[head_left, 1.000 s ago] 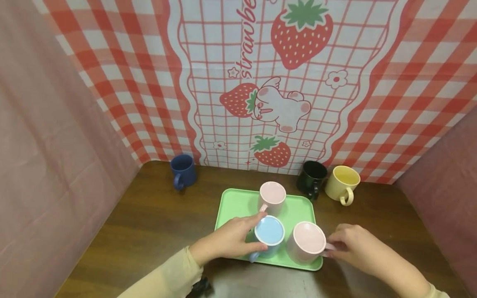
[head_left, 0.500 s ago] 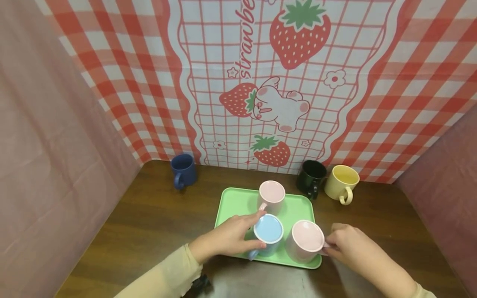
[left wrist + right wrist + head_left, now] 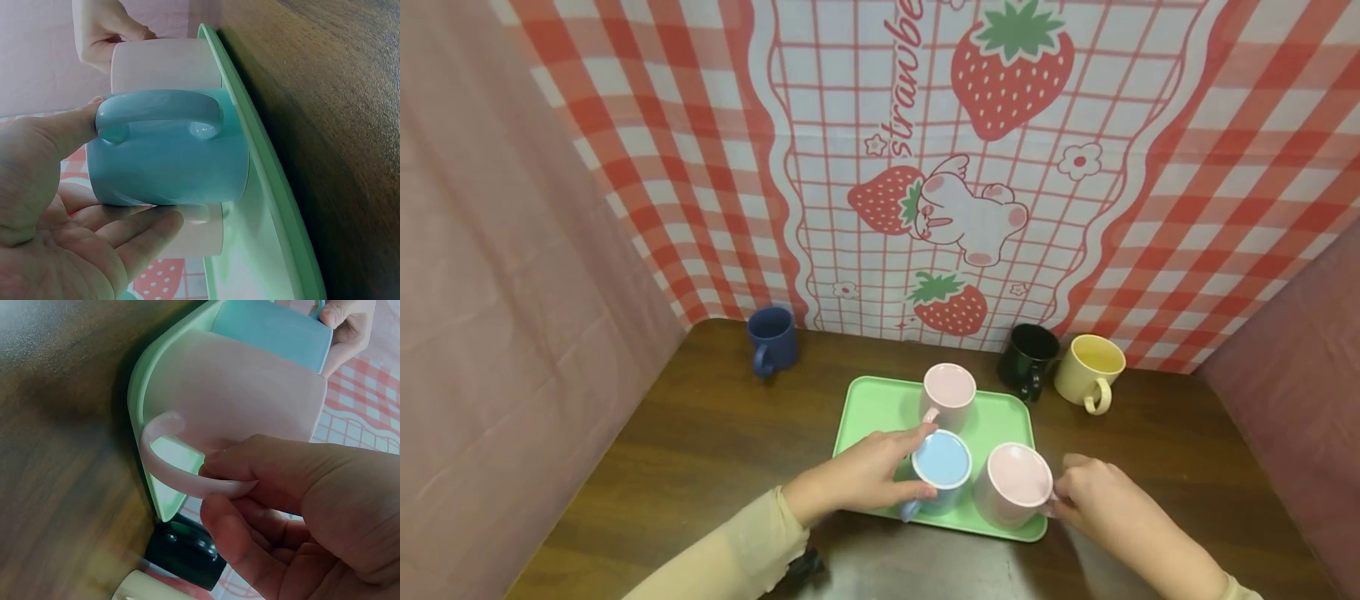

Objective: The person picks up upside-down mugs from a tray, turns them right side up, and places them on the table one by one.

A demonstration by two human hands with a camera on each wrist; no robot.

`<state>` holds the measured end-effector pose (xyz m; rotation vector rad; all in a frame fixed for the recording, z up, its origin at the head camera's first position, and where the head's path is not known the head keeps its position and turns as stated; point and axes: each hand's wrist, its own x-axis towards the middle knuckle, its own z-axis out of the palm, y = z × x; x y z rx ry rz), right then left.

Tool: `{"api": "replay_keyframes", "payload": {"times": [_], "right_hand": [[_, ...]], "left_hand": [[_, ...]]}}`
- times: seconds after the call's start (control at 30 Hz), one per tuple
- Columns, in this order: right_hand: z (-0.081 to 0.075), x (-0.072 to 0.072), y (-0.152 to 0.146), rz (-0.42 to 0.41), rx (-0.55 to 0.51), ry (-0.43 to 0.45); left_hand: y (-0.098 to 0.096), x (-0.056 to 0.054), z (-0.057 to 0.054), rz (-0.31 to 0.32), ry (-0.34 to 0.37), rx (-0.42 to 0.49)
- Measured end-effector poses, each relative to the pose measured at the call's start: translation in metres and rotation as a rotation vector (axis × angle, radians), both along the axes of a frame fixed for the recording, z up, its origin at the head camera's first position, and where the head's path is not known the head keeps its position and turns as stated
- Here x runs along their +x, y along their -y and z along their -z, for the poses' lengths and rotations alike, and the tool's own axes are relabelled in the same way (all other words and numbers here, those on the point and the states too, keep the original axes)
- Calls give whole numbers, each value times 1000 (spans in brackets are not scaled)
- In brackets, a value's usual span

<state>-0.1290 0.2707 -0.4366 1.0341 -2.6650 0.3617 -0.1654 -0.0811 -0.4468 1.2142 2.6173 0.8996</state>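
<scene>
On a light green tray (image 3: 872,408), my left hand (image 3: 872,471) grips a light blue mug (image 3: 942,460). In the left wrist view its thumb lies near the handle, and the fingers lie along the opposite side. My right hand (image 3: 1105,496) pinches the handle of the larger pink mug (image 3: 1019,477) at the tray's right front corner. The right wrist view shows thumb and forefinger at one end of that curved handle (image 3: 181,478). Behind the blue mug stands another pink mug (image 3: 950,390), its handle close to my left fingertips.
A dark blue mug (image 3: 772,342) stands at the back left of the brown wooden table (image 3: 700,467). Behind the tray at right are a black mug (image 3: 1028,358) and a yellow mug (image 3: 1090,373). A strawberry-print checked cloth (image 3: 970,208) hangs behind. Something small and black (image 3: 805,568) lies by my left sleeve.
My right hand has shifted slightly left, closer in on the pink mug's handle. My left hand keeps its hold on the light blue mug, and the mugs stay in place on the tray.
</scene>
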Motion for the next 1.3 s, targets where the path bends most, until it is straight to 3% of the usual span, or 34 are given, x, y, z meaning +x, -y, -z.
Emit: {"api": "replay_keyframes", "payload": {"times": [0.47,0.8,1.03,1.3], "right_hand": [[0,3,-2,14,1,-20],[3,2,-6,-2,-61,-50],[-1,4,-5,24,0,-23],[-1,3,-7,-25,-47,-175]], "left_hand": [[0,0,1,-6,3,-6],[0,0,0,1,-11,-6],[-1,-1,0,1,-13,-6],[-1,0,-1,-8,1,-18]]}}
